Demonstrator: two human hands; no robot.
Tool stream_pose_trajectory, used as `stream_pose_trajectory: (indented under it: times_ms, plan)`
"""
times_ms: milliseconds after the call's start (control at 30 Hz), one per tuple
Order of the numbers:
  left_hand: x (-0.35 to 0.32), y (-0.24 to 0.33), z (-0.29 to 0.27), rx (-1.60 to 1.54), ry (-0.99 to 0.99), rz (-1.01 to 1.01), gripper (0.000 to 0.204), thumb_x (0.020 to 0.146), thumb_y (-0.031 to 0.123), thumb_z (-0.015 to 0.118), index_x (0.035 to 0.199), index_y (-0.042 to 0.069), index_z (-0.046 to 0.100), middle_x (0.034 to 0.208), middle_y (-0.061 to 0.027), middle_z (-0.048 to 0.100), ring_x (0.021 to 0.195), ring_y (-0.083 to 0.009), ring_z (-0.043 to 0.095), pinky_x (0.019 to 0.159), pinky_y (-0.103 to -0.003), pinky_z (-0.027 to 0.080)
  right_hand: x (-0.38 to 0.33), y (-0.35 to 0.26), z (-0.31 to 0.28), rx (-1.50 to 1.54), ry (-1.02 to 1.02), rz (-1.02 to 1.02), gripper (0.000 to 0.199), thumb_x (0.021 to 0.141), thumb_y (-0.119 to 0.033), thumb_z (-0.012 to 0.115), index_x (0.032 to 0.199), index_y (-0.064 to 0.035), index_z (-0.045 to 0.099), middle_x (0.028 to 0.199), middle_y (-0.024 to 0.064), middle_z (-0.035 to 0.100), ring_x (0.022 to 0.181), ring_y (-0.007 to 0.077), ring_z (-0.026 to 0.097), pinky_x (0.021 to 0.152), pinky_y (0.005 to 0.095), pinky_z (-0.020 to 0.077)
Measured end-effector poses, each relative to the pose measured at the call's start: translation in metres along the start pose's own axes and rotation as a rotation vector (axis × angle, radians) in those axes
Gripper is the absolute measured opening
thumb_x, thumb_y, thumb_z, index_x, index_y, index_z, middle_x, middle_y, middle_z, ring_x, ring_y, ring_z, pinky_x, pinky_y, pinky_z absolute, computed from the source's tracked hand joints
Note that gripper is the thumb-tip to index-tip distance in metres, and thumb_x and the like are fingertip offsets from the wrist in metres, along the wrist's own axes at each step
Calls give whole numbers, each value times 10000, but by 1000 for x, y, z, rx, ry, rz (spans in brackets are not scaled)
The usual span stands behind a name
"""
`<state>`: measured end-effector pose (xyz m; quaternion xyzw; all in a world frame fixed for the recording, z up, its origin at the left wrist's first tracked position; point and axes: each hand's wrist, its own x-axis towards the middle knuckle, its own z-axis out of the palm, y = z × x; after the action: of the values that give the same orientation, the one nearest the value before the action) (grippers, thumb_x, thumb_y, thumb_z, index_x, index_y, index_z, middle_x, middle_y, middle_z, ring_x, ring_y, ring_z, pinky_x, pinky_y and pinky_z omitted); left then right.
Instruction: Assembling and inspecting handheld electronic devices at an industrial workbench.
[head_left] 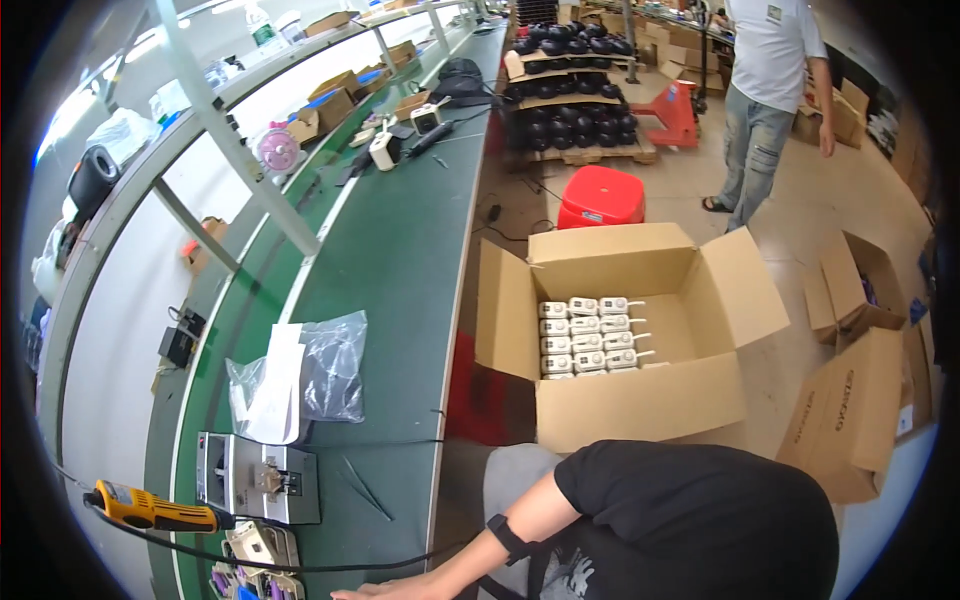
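Observation:
My right hand [395,590] reaches over the green workbench [400,300] at the lower edge. Most of its fingers are cut off by the frame, so what they hold, if anything, is hidden. A dark band circles that wrist. Left of the hand, beige plastic housings [257,548] lie with purple and blue parts. Beyond them stands a metal box [245,485] with a small mechanism on its side. A yellow-and-black electric screwdriver [160,510] lies crosswise near it, with a dark cable [370,567] passing by. Thin tweezers [367,490] rest on the bench. My left hand is out of view.
A clear plastic bag [335,370] and white paper [277,385] lie farther along the bench. At the right, an open carton [640,405] holds rows of white devices [588,340]. Behind it are a red stool [602,195] and a standing person [770,90]. Metal shelving [240,165] rises left.

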<state>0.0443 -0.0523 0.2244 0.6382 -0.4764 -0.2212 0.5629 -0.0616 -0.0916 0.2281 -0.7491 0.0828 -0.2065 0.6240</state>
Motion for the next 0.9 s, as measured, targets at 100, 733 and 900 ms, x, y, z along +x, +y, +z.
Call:
stream_pose_trajectory:
  times_ms: [100,733,900]
  plan:
    - [-3,3,-14,-2,44,-5,667,919,325,598,1447,19,329,1367,-191,461,1199,-326,502,1007,-413,417,2,3,6,9,-6,20,966,881,-619,528,1459,78,193,1391,307,419,1290,429,418,1074,418,349]
    - [7,14,-73,22,-108,-109,647,934,345,569,1442,22,334,1361,-189,466,1196,-321,507,1003,-409,423,26,25,-5,-48,-128,55,1118,707,-574,758,1509,-41,189,1416,218,458,1311,344,441,1082,352,347]
    - [33,13,-48,-4,-262,-142,642,937,350,561,1441,23,335,1359,-188,467,1196,-319,508,1002,-408,425,32,34,0,48,-147,-31,1143,709,-579,770,1498,5,183,1414,233,450,1312,346,437,1084,345,348]
